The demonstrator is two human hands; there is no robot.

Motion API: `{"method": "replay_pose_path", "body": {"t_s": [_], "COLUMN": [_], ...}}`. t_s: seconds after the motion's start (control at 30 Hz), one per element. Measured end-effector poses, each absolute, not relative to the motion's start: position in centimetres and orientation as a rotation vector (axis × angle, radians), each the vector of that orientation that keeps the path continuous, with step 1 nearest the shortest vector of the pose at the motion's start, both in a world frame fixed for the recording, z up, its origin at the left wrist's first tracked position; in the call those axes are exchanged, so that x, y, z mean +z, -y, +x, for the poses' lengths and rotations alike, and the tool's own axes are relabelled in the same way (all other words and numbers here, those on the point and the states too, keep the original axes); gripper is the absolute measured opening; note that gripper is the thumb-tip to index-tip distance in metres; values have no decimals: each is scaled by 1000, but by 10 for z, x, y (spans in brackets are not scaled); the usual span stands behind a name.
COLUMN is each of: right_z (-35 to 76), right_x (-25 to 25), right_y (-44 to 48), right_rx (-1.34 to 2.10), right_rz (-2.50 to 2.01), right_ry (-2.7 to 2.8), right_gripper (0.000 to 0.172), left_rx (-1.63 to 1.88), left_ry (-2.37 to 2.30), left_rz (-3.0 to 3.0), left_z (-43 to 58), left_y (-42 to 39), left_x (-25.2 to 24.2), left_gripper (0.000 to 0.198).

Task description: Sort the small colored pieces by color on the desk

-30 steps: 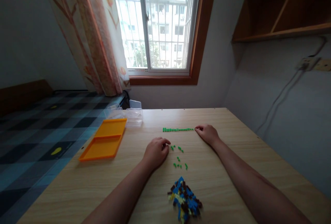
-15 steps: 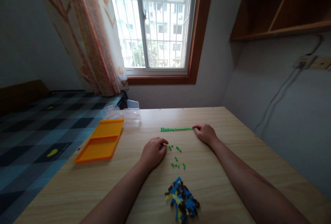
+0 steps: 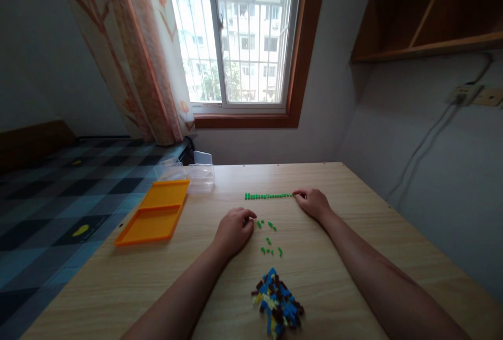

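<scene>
A row of small green building bricks (image 3: 267, 196) runs across the far part of the table. My right hand (image 3: 313, 203) is at the row's right end, its fingertips pinched on a tiny green brick that they mostly hide. Nearer to me, my left hand (image 3: 234, 229) rests on the tabletop, index finger stretched to the right and slightly apart from the thumb, with nothing visible in it. Just beyond that fingertip lie several loose green bricks (image 3: 268, 240) in small scattered groups. Closest to me is a heap of blue, brown and yellow bricks (image 3: 278, 303).
An orange two-part tray (image 3: 151, 225) lies at the table's left edge. Behind it stand clear plastic boxes (image 3: 201, 177) with raised lids. A bed with a checked cover (image 3: 78, 188) adjoins on the left. The wooden table (image 3: 338, 287) reaches the wall under the window.
Both hands stay almost exactly where they were, and the bricks keep their places. Only the view has shifted very slightly.
</scene>
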State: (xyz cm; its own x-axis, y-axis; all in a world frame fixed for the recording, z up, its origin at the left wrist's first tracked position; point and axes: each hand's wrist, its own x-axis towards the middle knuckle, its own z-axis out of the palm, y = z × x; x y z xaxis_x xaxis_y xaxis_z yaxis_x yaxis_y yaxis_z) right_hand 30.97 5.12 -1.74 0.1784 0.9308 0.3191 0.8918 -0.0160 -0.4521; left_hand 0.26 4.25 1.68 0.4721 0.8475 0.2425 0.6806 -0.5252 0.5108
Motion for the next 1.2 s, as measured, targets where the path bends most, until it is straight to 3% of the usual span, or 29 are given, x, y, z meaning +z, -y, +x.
{"method": "replay_pose_path", "body": {"t_s": [0.67,1.2], "right_z": [327,291], "right_x": [-26,-19], "right_y": [-57,-15], "right_rx": [468,629], "right_rz": [-1544,-1479], "right_ry": [1325,1341], "right_gripper": [40,27], "left_rx": [732,698], "left_ry": [-1231,-1189], "left_rz": [2337,2415], "left_z": [2,1], "left_y": [-47,-46], "left_x": [7,7], "left_gripper": [29,22]}}
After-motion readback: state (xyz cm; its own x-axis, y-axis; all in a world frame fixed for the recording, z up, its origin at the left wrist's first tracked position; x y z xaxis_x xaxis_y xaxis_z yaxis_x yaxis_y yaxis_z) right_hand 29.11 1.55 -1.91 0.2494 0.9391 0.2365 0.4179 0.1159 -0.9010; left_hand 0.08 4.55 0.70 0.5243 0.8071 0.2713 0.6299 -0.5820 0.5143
